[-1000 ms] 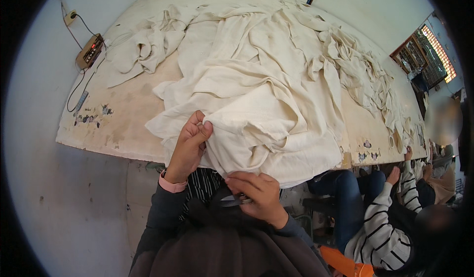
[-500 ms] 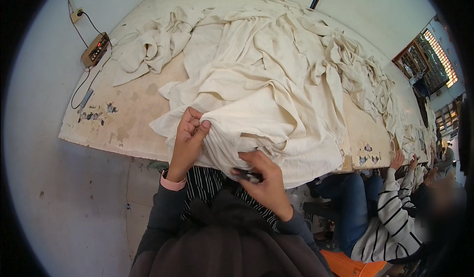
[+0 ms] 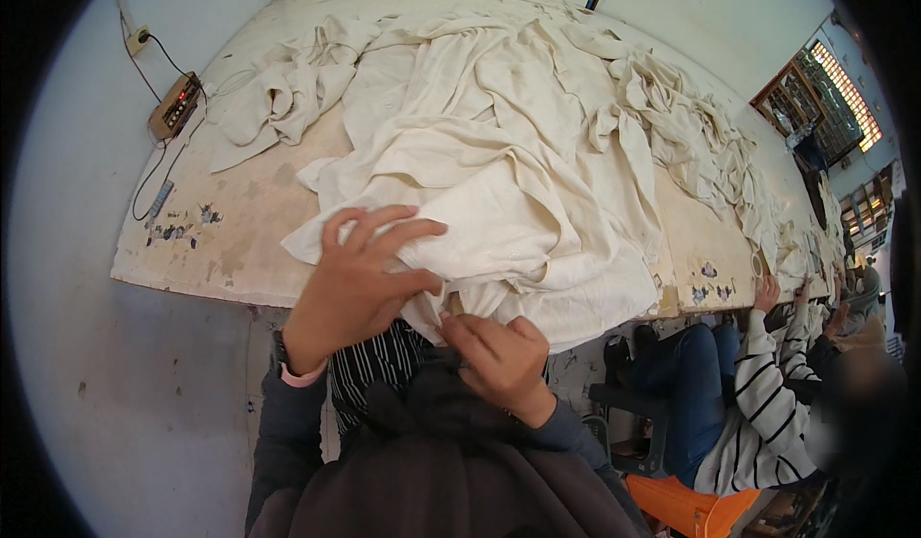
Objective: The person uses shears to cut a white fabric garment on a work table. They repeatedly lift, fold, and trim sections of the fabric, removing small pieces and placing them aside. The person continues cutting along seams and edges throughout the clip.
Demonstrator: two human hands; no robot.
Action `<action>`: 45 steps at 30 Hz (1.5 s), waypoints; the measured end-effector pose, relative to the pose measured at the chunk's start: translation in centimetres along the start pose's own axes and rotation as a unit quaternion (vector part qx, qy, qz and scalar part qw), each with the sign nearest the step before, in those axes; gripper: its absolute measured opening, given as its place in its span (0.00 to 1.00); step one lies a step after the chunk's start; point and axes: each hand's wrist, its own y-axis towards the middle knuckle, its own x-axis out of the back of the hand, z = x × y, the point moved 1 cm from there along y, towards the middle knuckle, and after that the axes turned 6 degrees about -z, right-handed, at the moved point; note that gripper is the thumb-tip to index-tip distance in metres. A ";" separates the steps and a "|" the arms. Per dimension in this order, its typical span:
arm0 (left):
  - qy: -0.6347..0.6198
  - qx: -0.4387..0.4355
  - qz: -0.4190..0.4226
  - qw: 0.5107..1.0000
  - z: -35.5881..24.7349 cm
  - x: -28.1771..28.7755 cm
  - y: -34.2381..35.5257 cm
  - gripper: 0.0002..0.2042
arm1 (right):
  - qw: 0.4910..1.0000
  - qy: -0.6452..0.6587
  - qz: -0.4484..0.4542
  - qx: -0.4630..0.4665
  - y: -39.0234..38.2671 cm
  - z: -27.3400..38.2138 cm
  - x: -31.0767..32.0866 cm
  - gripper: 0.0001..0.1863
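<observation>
A large cream cloth [image 3: 518, 188] lies in loose folds on the table and hangs over its near edge in front of me. My left hand [image 3: 360, 274] is over its near left part, fingers spread above the fabric and thumb reaching to a raised fold. Just right of that thumb, my right hand [image 3: 499, 356] is closed, thumb and forefinger pinching the cloth's edge close to my lap. What lies within the right palm is hidden; no tool shows there.
More crumpled cream cloth lies at the table's left [image 3: 288, 96] and right [image 3: 681, 135]. A brown box with cords [image 3: 176, 106] is by the left wall. To the right, a person in a striped sleeve [image 3: 767, 394] sits at the table [image 3: 230, 250], near an orange stool [image 3: 691, 506].
My left hand has let go of its pinch and spread its fingers, moving nearer the right hand. The right hand now pinches the cloth; the small dark tool in it is out of sight.
</observation>
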 end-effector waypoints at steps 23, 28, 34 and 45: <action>0.104 0.104 -0.327 0.934 8.4 0.7 2.1 0.09 | 0.964 -0.255 -0.070 -0.016 6.6 -9.3 8.1 0.20; 0.099 0.133 -0.309 0.937 8.3 -0.4 0.5 0.09 | 0.968 -0.233 -0.084 -0.033 5.1 -9.5 7.1 0.23; 0.032 0.161 -0.323 0.932 7.5 -0.5 0.1 0.09 | 0.956 -0.274 -0.100 -0.014 4.2 -9.8 6.7 0.24; 0.002 0.031 -0.226 0.974 -0.8 0.7 3.4 0.09 | 0.929 -0.262 -0.149 0.216 2.9 -7.7 3.2 0.10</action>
